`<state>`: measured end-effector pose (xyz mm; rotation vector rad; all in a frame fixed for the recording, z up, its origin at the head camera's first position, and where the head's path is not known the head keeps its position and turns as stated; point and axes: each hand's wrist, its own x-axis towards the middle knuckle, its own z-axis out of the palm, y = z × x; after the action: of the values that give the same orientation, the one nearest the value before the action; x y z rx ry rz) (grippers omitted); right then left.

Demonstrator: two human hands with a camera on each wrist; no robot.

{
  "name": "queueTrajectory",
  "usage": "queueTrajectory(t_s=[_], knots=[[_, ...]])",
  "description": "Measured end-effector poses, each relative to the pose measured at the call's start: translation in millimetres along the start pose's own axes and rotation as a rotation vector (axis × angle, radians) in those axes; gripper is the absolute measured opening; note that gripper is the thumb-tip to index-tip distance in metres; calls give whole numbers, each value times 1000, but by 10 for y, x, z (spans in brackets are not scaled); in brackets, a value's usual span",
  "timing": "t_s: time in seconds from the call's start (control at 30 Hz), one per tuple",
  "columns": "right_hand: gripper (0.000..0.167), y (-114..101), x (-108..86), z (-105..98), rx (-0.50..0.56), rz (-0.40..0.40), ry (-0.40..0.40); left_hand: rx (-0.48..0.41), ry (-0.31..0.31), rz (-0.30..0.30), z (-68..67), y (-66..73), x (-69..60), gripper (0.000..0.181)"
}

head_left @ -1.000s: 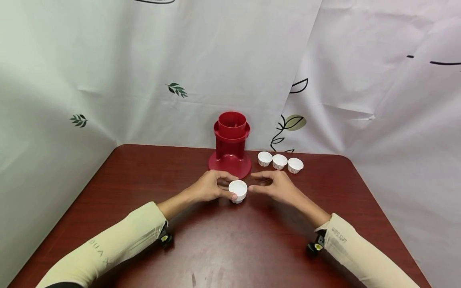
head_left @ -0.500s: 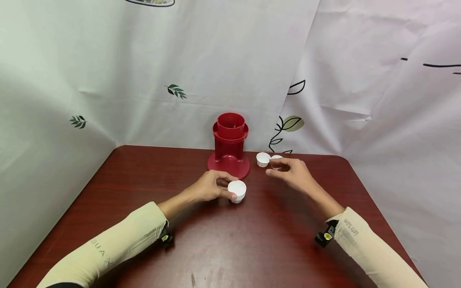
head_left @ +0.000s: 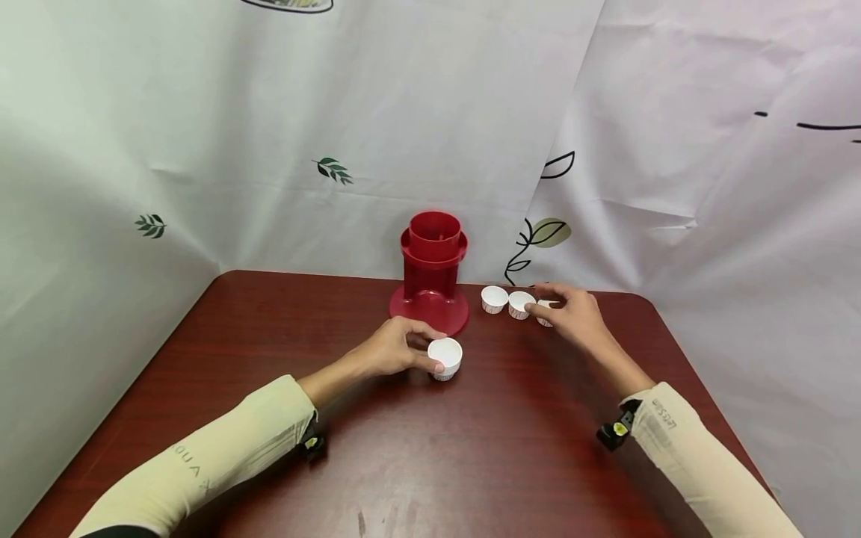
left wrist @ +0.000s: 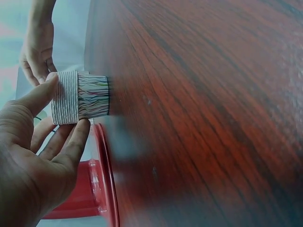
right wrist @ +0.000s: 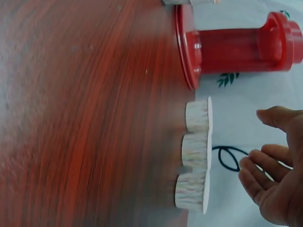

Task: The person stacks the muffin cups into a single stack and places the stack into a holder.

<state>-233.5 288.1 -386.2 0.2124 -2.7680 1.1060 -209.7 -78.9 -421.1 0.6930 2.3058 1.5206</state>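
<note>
My left hand holds a stack of white paper baking cups between thumb and fingers, on or just over the table. In the left wrist view the nested cups show many close rims and a wavy coloured print. Three single cups stand in a row at the back right: a left cup, a middle cup and a right cup, partly hidden. My right hand hovers over the right cup, thumb and fingers apart. In the right wrist view the hand is clear of the cups.
A red plastic stand with a round base and an open tube on top rises behind the stack. The brown wooden table ends at a white hanging cloth with leaf prints.
My right hand has moved from beside the stack, rightward and back, to the right end of the cup row. My left hand has kept its hold on the stack without moving.
</note>
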Motion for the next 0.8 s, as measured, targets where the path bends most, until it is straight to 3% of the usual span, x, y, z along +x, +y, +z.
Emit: queueTrajectory(t_s=[0.33,0.53,0.8], knots=[[55,202,66,-75,-98,57,-9,2,0,-15,4,-14,15,51],[62,305,91,-84,-123,85,-21,-15,-6,-33,-1,-4,10,50],[80,375,138,-70,-142,191,-74,-29,-8,-35,0,3,7,50]])
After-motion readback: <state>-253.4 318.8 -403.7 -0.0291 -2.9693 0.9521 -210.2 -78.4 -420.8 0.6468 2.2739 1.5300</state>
